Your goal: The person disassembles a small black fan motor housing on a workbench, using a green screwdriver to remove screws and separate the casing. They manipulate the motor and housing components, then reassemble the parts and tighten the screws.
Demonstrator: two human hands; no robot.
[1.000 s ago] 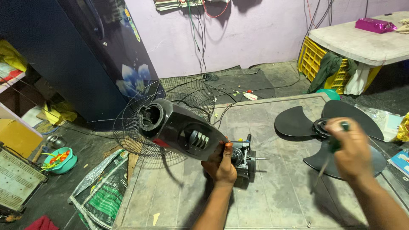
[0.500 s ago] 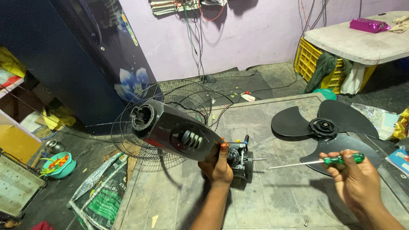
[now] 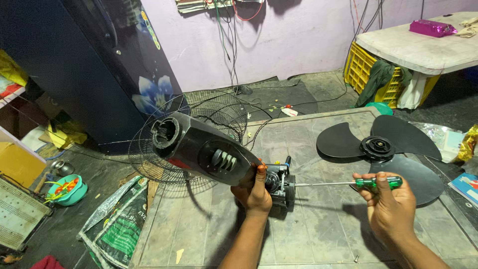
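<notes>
Fan motor (image 3: pixel 279 183): one, at the middle of the stone slab (image 3: pixel 318 239), joined to one black housing (image 3: pixel 204 152) reaching toward 10 o'clock.
Handling: likely heavy and stiff with exposed parts; best held at the neck where housing meets motor.
Wire guard (image 3: pixel 194 134): one, behind the housing.
Left hand (image 3: pixel 255 192): fingers closed round that neck.
Screwdriver (image 3: pixel 348 183): one, green handle, tip touching the motor at its 3 o'clock side.
Right hand (image 3: pixel 391 206): fingers wrapped round the handle.
Fan blade (image 3: pixel 381 147): one, three-lobed, at 2 o'clock.
</notes>
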